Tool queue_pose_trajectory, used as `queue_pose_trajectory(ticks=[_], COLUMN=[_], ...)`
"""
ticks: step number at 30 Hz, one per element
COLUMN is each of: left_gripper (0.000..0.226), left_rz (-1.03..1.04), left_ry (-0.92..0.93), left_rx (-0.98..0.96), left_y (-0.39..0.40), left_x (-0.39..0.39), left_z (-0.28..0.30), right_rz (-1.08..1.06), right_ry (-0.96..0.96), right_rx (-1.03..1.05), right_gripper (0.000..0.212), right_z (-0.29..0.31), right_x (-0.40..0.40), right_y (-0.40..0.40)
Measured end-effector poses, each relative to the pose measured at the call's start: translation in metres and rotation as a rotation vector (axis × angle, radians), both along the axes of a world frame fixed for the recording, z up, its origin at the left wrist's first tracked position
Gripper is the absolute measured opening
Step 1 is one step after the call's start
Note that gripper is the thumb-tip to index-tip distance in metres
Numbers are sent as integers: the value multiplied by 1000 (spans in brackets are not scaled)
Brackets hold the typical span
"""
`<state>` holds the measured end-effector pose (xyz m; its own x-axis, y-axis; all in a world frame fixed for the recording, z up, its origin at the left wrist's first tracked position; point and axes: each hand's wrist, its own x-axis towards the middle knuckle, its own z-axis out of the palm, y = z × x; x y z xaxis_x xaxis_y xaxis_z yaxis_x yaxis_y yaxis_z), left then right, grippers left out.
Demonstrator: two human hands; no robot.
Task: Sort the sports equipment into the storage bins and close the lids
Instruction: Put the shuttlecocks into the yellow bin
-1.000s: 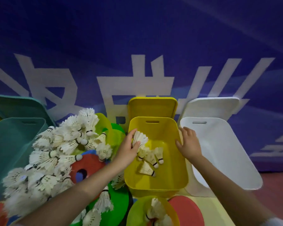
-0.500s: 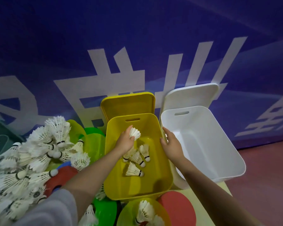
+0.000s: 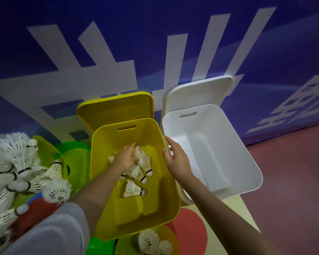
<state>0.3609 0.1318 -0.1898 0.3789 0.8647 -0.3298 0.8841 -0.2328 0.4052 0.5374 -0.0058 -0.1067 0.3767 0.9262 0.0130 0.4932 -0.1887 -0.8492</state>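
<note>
An open yellow bin [image 3: 155,208] stands in the middle, its yellow lid [image 3: 116,107] leaning behind it. Several white shuttlecocks [image 3: 134,189] lie on its bottom. My left hand [image 3: 125,159] is low inside the bin and grips one shuttlecock [image 3: 139,152] just above the others. My right hand [image 3: 175,159] holds the bin's right rim, thumb inside and fingers outside. A big pile of loose shuttlecocks [image 3: 17,172] lies to the left. To the right stands an open white bin [image 3: 228,153] with nothing in it, and its white lid [image 3: 197,91] is propped behind.
Flat green discs [image 3: 75,159] and a red disc [image 3: 190,229] lie around the yellow bin. A few more shuttlecocks [image 3: 151,242] sit on a yellow-green disc at the bottom edge. A blue banner wall stands behind, and red floor [image 3: 293,181] stretches to the right.
My left hand carried a shuttlecock from the bin's left rim down to those on its bottom. The view swung right, and the teal bins left the frame. My right hand stayed on the rim.
</note>
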Motion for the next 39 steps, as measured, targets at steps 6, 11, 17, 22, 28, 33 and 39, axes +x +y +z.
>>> queue_pose_trajectory(ticks=[6, 11, 17, 22, 28, 33, 39], left_gripper=[51, 43, 34, 32, 30, 32, 31], left_rz=[133, 78, 147, 248, 352, 362, 203], left_ry=[-317, -514, -629, -556, -475, -369, -220], left_rx=[2, 125, 256, 323, 311, 247, 221], left_y=[-19, -60, -100, -113, -125, -128, -120], left_x=[-9, -62, -168, -258, -339, -370, -375], left_z=[67, 138, 185, 187, 165, 140, 122], right_rz=[22, 26, 29, 244, 426, 557, 570], right_ry=[-82, -475, -427, -352, -380, -533, -653], right_rx=[-53, -216, -112, 41, 46, -95, -205], right_gripper=[47, 53, 54, 46, 47, 56, 74], right_z=[12, 30, 67, 81, 65, 51, 45], right_x=[3, 0, -69, -165, -251, -282, -297], right_y=[-4, 0, 3, -7, -8, -3, 7])
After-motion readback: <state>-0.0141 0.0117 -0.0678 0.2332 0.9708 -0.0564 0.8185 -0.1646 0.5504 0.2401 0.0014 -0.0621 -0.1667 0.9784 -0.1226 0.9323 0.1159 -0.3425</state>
